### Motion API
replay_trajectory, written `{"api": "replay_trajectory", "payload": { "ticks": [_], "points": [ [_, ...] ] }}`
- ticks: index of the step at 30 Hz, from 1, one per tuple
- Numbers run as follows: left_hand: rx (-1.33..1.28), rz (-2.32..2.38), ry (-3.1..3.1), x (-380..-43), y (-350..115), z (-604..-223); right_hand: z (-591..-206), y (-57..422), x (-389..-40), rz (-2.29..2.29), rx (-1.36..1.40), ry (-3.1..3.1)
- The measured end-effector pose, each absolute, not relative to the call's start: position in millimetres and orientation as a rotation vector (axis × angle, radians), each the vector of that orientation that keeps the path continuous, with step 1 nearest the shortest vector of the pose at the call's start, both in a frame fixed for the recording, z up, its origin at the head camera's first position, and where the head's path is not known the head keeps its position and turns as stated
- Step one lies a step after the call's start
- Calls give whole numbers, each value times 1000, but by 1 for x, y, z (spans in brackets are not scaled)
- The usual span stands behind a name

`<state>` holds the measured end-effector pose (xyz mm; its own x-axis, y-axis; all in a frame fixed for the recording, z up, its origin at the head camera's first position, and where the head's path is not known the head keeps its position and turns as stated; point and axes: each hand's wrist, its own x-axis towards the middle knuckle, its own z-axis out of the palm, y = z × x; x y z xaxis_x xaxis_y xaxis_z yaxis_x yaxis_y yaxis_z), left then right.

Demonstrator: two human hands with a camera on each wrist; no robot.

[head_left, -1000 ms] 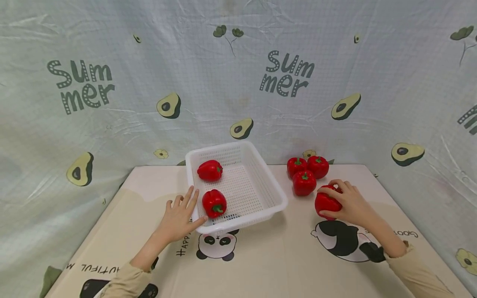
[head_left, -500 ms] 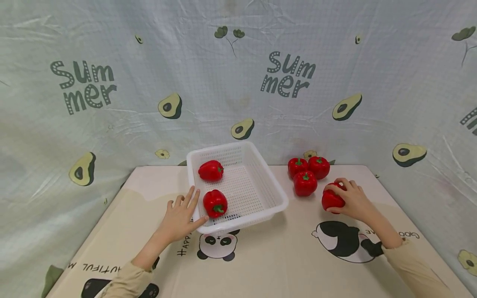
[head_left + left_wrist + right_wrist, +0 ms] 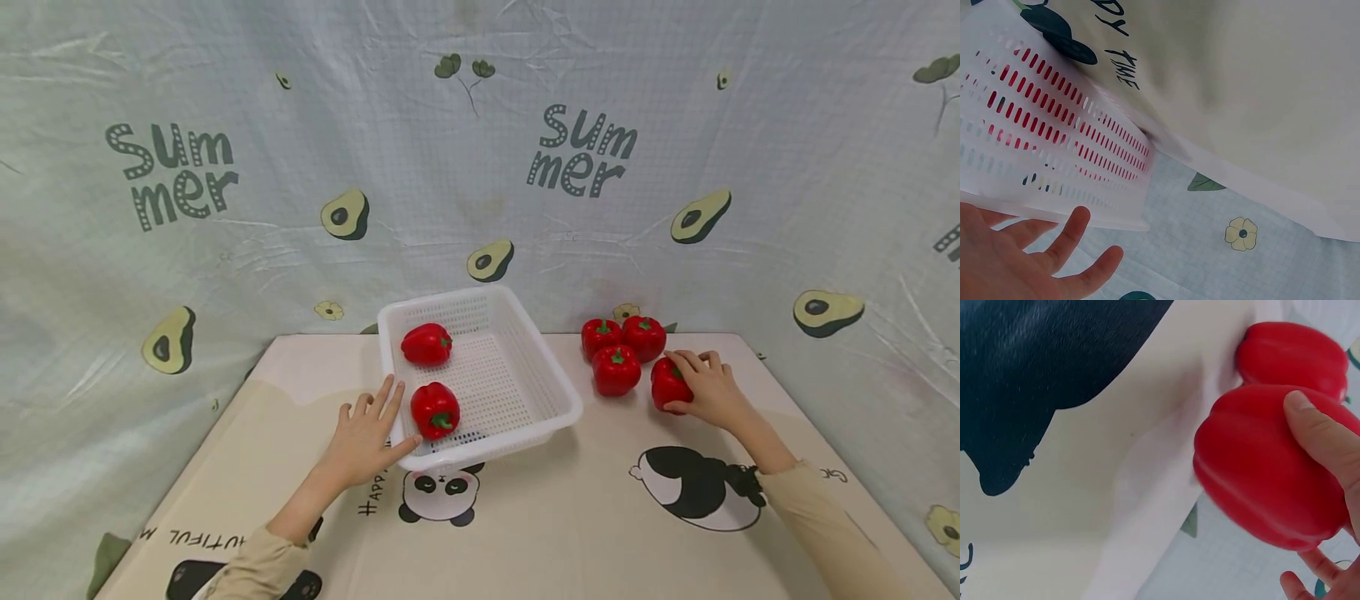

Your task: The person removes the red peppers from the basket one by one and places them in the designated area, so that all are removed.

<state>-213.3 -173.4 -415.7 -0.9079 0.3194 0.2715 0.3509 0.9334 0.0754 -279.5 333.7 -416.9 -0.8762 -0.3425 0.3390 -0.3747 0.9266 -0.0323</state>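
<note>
In the head view my right hand (image 3: 712, 393) grips a red bell pepper (image 3: 667, 385) by its side, close beside a cluster of other bell peppers. The right wrist view shows the thumb pressed along this pepper (image 3: 1266, 465), with another pepper (image 3: 1291, 359) just beyond it. My left hand (image 3: 360, 446) rests at the left rim of a white plastic basket (image 3: 558, 400), fingers spread and mostly straight. Inside the basket lie two bell peppers, one toward the back (image 3: 426, 345) and one toward the front (image 3: 435, 412). In the left wrist view, the fingers sit along the slotted basket wall (image 3: 1054, 137).
Three red bell peppers stand together right of the basket: one at the front (image 3: 617, 372), one at the back left (image 3: 600, 337) and one at the back right (image 3: 644, 337). A patterned curtain (image 3: 420, 167) hangs behind the table (image 3: 555, 533), which carries printed pandas.
My right hand has moved the gripped bell pepper back and slightly right, up beside the cluster. The left hand stays at the basket rim.
</note>
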Motion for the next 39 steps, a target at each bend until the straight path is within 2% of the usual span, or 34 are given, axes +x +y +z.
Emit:
{"api": "replay_trajectory", "payload": {
  "ticks": [39],
  "points": [
    [-499, -173, -2834, -212, -174, -416, -421, 329, -325, 176, 566, -2872]
  ]
}}
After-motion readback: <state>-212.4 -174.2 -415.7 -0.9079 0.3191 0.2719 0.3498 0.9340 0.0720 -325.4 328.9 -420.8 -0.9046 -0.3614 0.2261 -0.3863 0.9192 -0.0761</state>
